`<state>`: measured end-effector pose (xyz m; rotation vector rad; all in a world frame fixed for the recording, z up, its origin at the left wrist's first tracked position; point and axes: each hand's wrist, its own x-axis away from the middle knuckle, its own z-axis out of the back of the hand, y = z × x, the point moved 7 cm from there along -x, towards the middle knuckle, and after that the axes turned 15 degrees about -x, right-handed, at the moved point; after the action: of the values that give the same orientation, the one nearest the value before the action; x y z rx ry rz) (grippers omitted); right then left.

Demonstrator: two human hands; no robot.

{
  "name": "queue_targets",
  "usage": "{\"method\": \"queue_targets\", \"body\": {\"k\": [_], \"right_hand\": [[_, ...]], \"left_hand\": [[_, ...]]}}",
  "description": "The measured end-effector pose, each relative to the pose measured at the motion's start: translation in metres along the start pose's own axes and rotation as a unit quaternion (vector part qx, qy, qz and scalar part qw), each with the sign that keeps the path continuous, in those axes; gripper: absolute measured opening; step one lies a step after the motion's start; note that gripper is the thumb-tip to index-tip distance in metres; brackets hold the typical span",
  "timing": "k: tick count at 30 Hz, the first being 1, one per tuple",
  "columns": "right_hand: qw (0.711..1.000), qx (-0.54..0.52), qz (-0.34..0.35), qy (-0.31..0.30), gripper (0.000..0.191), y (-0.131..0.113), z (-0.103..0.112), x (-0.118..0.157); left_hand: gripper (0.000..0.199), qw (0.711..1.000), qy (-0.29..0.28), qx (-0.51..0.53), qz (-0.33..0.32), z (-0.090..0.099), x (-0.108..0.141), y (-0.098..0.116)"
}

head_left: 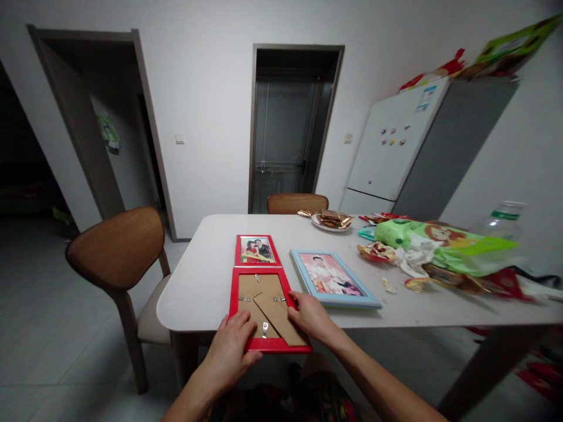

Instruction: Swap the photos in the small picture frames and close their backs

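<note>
A red picture frame [234, 305] lies face down at the table's near edge, its brown backing board with small metal clips and a slanted stand flap [281, 319] facing up. My left hand [231, 346] holds its lower left corner, fingers over the rim and thumb along the near edge. On the right side, my right hand [310, 316] grips the frame's edge near the flap. Touching or nearly touching its far end is another red picture frame [258, 250], with a photo of two people showing. To the right lies a light blue picture frame [334, 275], photo side up.
A white table [197, 275] bears a plate of gold-wrapped packets [333, 220], an opened pomegranate [377, 252], crumpled tissue [416, 258], a green bag [444, 240] and a clear plastic bottle [501, 225]. Wooden chairs stand at the left [121, 246] and far side [297, 203].
</note>
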<state>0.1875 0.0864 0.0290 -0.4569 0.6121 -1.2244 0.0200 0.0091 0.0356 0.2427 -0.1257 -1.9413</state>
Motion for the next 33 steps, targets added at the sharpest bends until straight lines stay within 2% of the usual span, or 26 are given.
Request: {"method": "queue_targets", "body": {"k": [4, 9, 15, 21, 29, 33], "right_hand": [[0.998, 0.059, 0.001, -0.009, 0.021, -0.005, -0.002, -0.001], [0.998, 0.055, 0.034, -0.006, 0.021, -0.011, -0.004, -0.012], [0.998, 0.063, 0.025, 0.014, 0.022, -0.010, -0.007, -0.020], [0.997, 0.073, 0.015, 0.028, 0.022, -0.008, -0.007, -0.023], [0.996, 0.077, 0.022, 0.032, 0.024, -0.005, -0.009, -0.023], [0.996, 0.068, 0.040, 0.034, 0.024, -0.011, -0.008, -0.018]], "left_hand": [[0.044, 1.000, 0.004, -0.006, -0.007, -0.002, 0.001, -0.001], [0.038, 1.000, 0.014, 0.007, -0.017, -0.006, 0.002, -0.002], [0.038, 0.999, 0.022, 0.028, -0.014, -0.008, 0.001, -0.004], [0.027, 0.999, 0.023, 0.043, -0.006, -0.006, 0.000, -0.003], [0.024, 0.999, 0.023, 0.048, -0.001, -0.007, 0.001, -0.005], [0.024, 0.998, 0.037, 0.057, -0.005, -0.008, 0.001, -0.006]]}}
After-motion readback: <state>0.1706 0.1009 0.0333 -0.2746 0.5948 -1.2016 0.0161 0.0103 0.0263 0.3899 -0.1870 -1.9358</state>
